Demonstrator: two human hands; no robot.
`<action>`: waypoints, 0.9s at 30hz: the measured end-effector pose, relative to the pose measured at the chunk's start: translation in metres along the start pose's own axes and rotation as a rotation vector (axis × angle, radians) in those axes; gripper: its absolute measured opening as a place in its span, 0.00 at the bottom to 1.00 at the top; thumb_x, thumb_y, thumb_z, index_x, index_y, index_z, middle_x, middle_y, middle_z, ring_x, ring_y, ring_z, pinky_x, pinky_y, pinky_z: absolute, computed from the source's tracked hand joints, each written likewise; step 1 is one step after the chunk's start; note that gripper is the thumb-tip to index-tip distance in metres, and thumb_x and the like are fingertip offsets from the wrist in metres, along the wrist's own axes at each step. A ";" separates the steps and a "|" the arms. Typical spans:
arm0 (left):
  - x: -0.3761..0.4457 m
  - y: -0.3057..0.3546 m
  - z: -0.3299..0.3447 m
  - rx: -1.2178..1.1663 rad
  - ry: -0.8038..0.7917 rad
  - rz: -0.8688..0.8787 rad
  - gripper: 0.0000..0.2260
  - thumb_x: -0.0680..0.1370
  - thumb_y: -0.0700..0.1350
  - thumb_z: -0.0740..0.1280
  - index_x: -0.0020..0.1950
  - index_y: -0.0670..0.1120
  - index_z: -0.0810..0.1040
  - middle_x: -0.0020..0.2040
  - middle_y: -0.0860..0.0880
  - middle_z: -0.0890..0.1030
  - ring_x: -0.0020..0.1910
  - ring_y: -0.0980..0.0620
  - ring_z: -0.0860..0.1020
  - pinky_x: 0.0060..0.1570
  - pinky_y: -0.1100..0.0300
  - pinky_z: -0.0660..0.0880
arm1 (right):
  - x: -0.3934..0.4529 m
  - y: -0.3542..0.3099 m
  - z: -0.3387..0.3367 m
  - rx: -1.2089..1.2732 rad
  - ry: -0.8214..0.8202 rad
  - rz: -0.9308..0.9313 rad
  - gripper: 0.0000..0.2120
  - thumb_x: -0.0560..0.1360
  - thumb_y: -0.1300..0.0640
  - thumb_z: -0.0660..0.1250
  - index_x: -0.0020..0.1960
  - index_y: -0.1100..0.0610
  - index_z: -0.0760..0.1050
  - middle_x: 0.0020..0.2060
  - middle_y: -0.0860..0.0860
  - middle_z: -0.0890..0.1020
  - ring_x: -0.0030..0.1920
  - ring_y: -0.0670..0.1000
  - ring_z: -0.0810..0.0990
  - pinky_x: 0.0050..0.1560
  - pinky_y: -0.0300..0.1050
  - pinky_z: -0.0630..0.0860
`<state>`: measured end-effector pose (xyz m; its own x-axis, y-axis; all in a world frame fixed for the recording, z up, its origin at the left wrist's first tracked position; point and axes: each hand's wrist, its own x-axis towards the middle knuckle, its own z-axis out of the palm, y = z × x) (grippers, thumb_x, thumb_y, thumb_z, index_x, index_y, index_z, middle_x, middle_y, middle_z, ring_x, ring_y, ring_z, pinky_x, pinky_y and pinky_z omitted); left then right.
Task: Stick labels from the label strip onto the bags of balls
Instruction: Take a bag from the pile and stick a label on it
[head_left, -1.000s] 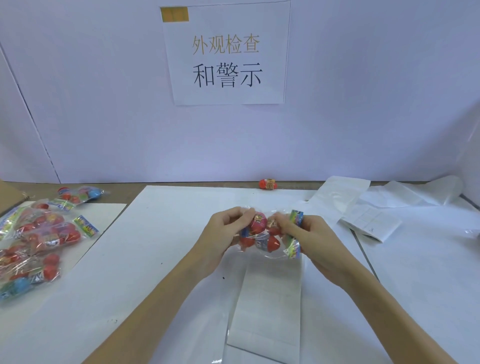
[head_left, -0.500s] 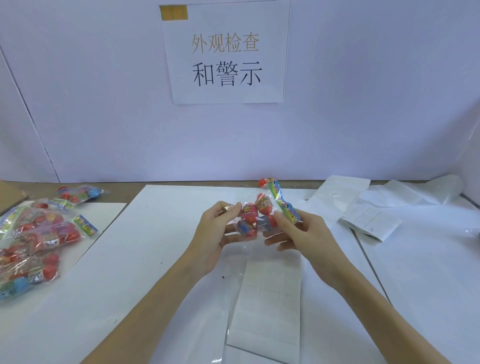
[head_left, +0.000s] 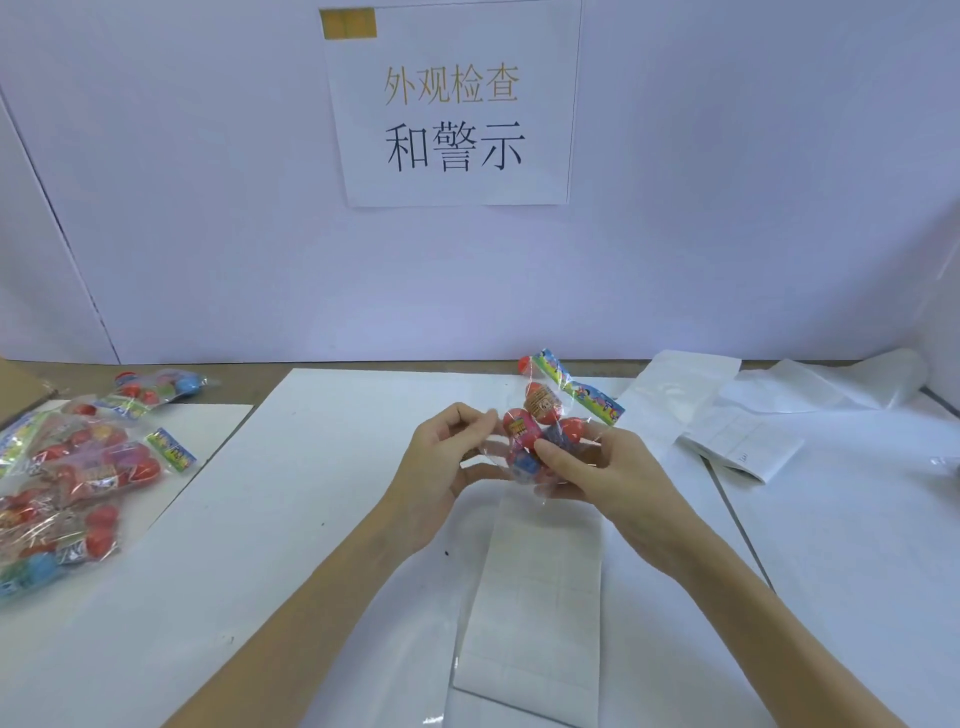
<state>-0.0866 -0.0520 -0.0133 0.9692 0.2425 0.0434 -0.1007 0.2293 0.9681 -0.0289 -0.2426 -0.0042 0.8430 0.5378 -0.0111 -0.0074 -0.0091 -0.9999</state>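
- Held above the white work surface (head_left: 322, 467): a clear bag of balls (head_left: 545, 431), tilted, its printed header card (head_left: 576, 392) pointing up and to the right.
- Right hand (head_left: 608, 478) cupped under the bag, thumb (head_left: 553, 451) pressed on its front, fingers curled behind the plastic.
- Left hand (head_left: 441, 467) just beside the bag, thumb and forefinger pinched together at the plastic's left edge; impossible to tell whether a label sits between the fingertips.
- Flat on the surface directly below both hands: the label strip (head_left: 535, 597), a long pale sheet ruled into faint rectangles, running toward the viewer.
- Piled at far left, well apart from the hands: more bags of balls (head_left: 78, 478), red and blue balls showing through crumpled plastic, partly on a separate white sheet (head_left: 218, 441).
- To the right: a folded stack of label sheets (head_left: 743, 441) and loose backing paper (head_left: 675, 384), near a crumpled clear plastic bag (head_left: 857, 384).
- Taped to the back wall: a paper sign (head_left: 452, 104) with printed Chinese characters.
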 end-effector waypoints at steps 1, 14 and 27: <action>0.000 0.001 0.001 -0.009 0.013 -0.020 0.16 0.78 0.52 0.71 0.51 0.38 0.78 0.45 0.41 0.84 0.43 0.45 0.83 0.39 0.52 0.82 | 0.000 0.000 -0.001 -0.013 -0.026 0.014 0.10 0.81 0.57 0.72 0.60 0.60 0.82 0.46 0.56 0.89 0.45 0.55 0.89 0.48 0.43 0.84; -0.002 -0.001 0.002 0.387 0.266 0.218 0.09 0.85 0.44 0.64 0.50 0.43 0.82 0.35 0.47 0.84 0.24 0.45 0.80 0.24 0.57 0.76 | -0.001 -0.001 -0.004 0.077 -0.232 0.001 0.12 0.84 0.56 0.66 0.65 0.57 0.81 0.55 0.56 0.87 0.49 0.51 0.85 0.50 0.39 0.80; 0.002 0.000 -0.003 0.136 0.098 0.184 0.13 0.82 0.36 0.69 0.66 0.46 0.82 0.55 0.45 0.87 0.44 0.41 0.87 0.46 0.58 0.82 | 0.000 0.002 -0.006 -0.030 0.183 -0.160 0.06 0.81 0.63 0.71 0.58 0.56 0.79 0.43 0.53 0.89 0.43 0.52 0.88 0.46 0.35 0.80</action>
<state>-0.0856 -0.0484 -0.0136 0.9103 0.3601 0.2043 -0.2357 0.0450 0.9708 -0.0252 -0.2480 -0.0065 0.9156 0.3728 0.1505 0.1473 0.0373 -0.9884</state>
